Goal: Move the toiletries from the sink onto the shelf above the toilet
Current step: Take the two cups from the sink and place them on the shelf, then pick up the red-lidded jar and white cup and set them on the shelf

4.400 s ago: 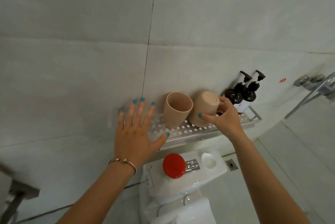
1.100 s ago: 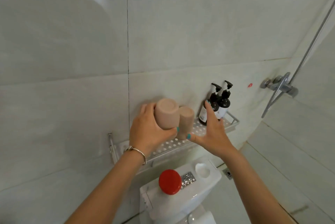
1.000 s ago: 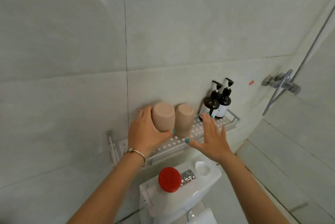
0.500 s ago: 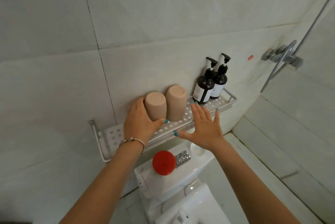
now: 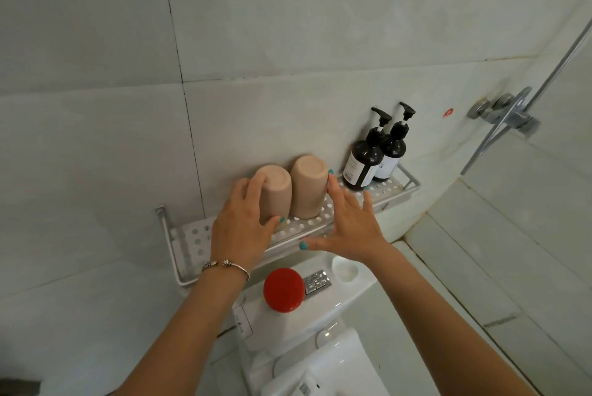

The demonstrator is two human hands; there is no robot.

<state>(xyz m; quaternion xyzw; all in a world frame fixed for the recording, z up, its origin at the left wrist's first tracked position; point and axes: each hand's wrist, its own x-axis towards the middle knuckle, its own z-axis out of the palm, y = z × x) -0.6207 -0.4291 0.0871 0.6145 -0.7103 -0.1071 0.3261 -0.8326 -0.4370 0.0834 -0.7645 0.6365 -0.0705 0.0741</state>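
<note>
Your left hand (image 5: 242, 224) is wrapped round the left cup (image 5: 272, 192), fingers behind it and thumb curled across its front near the base, so you are gripping it as it stands upside down on the shelf (image 5: 192, 235). Just past your thumb, touching or all but touching the first cup, the right cup (image 5: 309, 186) also stands inverted. Your right hand (image 5: 347, 229) is spread flat with straight fingers beside that cup — one fingertip seems to brush its side, but it holds nothing. Beyond your right fingertips, further along the shelf, the two pump bottles (image 5: 373, 155) stand upright against the wall, one half in front of the other. So four toiletries look placed: both cups and both bottles sit on the perforated metal, and all that appears left here is for you to let go of the left cup. Whether more waits at the sink you cannot tell from this view — the sink is out of sight. Below your wrists the toilet cistern (image 5: 352, 293) carries a red lid (image 5: 283, 290) and a small white dish (image 5: 344, 269), and off beyond your right arm a chrome shower fitting (image 5: 503, 114) is fixed to the tiled wall.
</note>
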